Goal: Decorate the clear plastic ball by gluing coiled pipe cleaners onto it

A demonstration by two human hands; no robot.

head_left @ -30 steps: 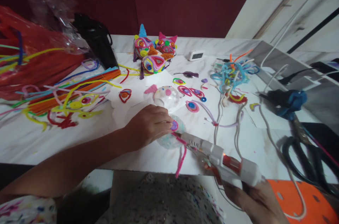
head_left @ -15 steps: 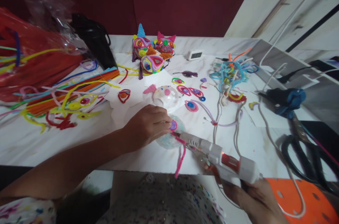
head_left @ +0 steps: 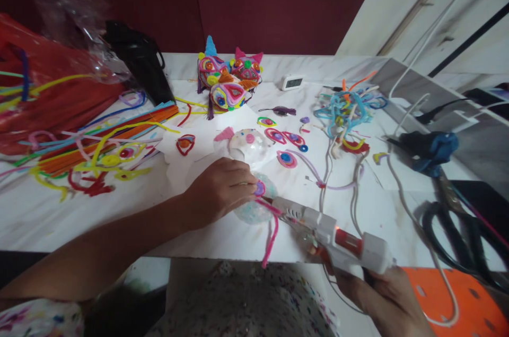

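Note:
My left hand pinches a purple and pink pipe-cleaner coil over a round translucent piece near the table's front edge. A pink pipe cleaner trails from the coil and bends down toward me. In my right hand is a white and red glue gun, its tip touching or very near the pink strand beside the coil. Just behind my left hand lies a clear round form with a pink nose and a pink ear.
Decorated colourful figures stand at the back, near a small white clock. Coiled eyes lie mid-table. Pipe cleaners and a black bottle are left. Black-handled scissors, white cords and tangled blue pieces are right.
The glue gun has shifted slightly to the right and down, its tip a little farther from the coil. My left hand has barely moved.

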